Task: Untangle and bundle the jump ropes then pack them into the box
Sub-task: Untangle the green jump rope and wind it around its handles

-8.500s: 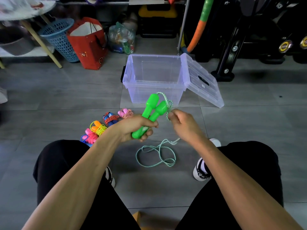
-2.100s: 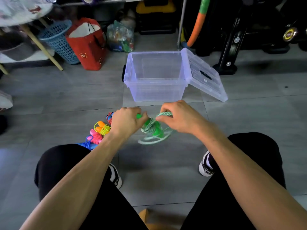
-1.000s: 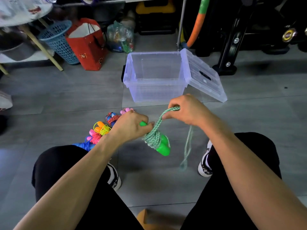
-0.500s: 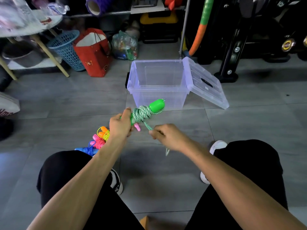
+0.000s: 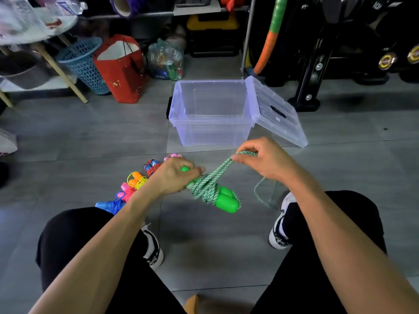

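My left hand (image 5: 175, 176) grips the two green handles (image 5: 224, 199) of a jump rope, their thick ends pointing down and right. Green-white cord (image 5: 205, 189) is wound several times around the handles. My right hand (image 5: 264, 160) pinches a doubled strand of that cord and holds it taut up and to the right; a loose loop (image 5: 263, 192) hangs below that wrist. The clear plastic box (image 5: 212, 132) stands open on the floor beyond my hands, its lid (image 5: 275, 109) hanging to the right. It looks empty.
Several bundled ropes lie on the floor left of my left hand: orange (image 5: 136, 179), pink (image 5: 127, 189), blue (image 5: 110, 203) and a red-corded one (image 5: 152, 166). A red bag (image 5: 122, 71), a blue basket (image 5: 85, 62) and black gym gear (image 5: 340, 41) stand behind the box.
The handles swung from pointing up toward the box to pointing down and right. My right hand rose from below the bundle and now pulls the cord taut up and right.
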`<state>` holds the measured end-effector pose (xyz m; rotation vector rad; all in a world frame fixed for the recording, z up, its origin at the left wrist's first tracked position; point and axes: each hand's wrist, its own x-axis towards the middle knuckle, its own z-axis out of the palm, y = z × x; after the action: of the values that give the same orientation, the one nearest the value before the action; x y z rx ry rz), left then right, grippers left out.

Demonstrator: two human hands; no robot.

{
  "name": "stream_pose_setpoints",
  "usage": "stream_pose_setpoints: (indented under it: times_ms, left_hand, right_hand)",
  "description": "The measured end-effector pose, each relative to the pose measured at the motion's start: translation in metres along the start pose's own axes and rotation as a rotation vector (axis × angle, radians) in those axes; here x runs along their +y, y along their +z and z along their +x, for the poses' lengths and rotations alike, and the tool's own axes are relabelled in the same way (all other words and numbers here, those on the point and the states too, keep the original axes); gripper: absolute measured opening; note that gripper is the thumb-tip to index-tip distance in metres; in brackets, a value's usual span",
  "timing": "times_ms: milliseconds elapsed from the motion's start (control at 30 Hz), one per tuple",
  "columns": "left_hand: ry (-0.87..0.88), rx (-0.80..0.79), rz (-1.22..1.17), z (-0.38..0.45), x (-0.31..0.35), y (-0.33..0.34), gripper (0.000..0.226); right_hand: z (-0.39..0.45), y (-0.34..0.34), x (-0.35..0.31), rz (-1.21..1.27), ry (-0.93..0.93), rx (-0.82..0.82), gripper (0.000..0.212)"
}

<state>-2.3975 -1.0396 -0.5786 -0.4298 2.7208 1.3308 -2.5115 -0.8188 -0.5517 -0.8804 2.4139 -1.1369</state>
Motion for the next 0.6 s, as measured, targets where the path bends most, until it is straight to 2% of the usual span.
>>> stream_pose_setpoints:
  times_ms: [67,133,233,367,500,567,600]
  left_hand:
    - [-0.049,-0.026,-0.172,-0.004,0.008,-0.002,0.051]
    - [-0.106,0.014,-0.333,-0.007,0.014,-0.004,0.052]
    - [-0.244,0.112,-0.664,-0.003,0.016,-0.005,0.039]
    - [-0.428,0.168,-0.879,0.000,0.012,0.008,0.018]
    - [-0.603,0.280,-0.831,0.005,0.011,0.021,0.025]
    - [-0.554,0.395,-0.579,0.007,0.009,0.021,0.030]
    - [-0.474,0.465,-0.401,0.008,0.006,0.022,0.036]
  right_hand:
    - [0.002,0.005,0.007,0.056,0.019,0.002,0.021]
    - [0.003,0.013,0.013,0.140,0.039,-0.016,0.023]
    - [0.001,0.027,0.022,0.203,0.037,-0.040,0.023]
    - [-0.011,0.046,0.019,0.086,0.059,-0.104,0.027]
    - [-0.023,0.058,0.011,-0.150,0.024,-0.255,0.035]
    - [-0.026,0.058,0.007,-0.285,0.003,-0.302,0.039]
    - [-0.028,0.056,0.003,-0.304,-0.016,-0.306,0.038]
